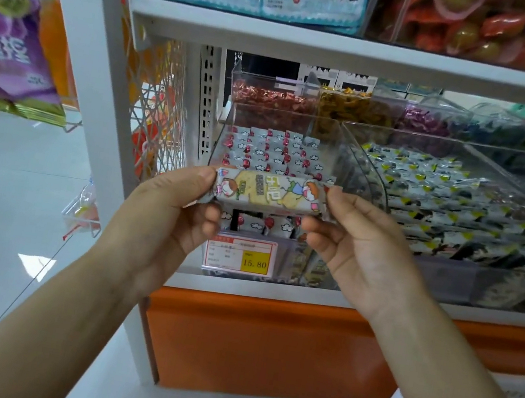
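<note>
A small wrapped snack bar, white with cartoon children and yellow print, is held level in front of a shop shelf. My left hand pinches its left end and my right hand pinches its right end. Just behind the bar stands a clear plastic bin filled with several small white-and-red wrapped sweets. The bar hides part of that bin's front.
A second clear bin to the right holds several silver-and-black packets. A yellow price tag reads 15.80 on the shelf front. Back bins hold red, gold and purple sweets. An orange shelf base lies below; hanging bags and a wire rack are left.
</note>
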Demonstrator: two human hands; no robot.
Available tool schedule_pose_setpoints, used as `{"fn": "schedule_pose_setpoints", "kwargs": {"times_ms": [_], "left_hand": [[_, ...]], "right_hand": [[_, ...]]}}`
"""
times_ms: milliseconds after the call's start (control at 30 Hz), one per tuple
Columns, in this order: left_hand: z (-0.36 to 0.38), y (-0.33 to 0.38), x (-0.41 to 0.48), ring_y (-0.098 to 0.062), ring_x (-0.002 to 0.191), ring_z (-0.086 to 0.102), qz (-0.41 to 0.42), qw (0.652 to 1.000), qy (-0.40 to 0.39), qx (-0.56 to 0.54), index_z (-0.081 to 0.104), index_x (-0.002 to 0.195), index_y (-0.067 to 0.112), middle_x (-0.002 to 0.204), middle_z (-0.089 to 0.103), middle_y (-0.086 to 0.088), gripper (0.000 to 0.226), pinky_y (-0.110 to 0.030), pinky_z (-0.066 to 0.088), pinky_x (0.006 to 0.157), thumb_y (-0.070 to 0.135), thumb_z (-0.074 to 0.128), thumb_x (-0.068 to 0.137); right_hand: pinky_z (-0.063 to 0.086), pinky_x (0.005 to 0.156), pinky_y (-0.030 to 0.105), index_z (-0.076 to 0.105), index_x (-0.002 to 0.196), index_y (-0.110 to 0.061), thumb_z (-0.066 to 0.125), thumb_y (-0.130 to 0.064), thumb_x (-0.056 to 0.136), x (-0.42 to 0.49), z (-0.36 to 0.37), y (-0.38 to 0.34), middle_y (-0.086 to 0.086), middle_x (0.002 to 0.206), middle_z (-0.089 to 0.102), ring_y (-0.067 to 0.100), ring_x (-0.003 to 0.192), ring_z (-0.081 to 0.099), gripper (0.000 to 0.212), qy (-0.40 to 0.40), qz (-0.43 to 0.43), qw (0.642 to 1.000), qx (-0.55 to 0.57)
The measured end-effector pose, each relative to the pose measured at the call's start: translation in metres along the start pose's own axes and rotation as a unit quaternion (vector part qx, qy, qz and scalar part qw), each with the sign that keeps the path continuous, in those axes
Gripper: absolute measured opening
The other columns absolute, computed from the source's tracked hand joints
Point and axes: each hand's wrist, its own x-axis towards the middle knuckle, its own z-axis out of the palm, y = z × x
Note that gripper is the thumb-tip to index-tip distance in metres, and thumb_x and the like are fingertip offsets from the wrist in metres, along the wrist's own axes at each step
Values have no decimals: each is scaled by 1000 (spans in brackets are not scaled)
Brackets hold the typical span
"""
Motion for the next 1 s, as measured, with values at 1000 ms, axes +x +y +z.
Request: {"fn": "schedule_pose_setpoints", "kwargs": {"times_ms": [1000], "left_hand": [[-7, 14, -8, -5, 61, 62, 144, 918, -63, 363, 67, 107, 30, 84, 70, -2, 37, -12, 50, 63, 34, 60, 71]], "right_hand": [[60, 70, 37, 73, 78, -18, 67, -10, 82, 1, -5, 3, 7, 88, 73, 22, 83, 70, 10, -51, -114, 962, -245]]}}
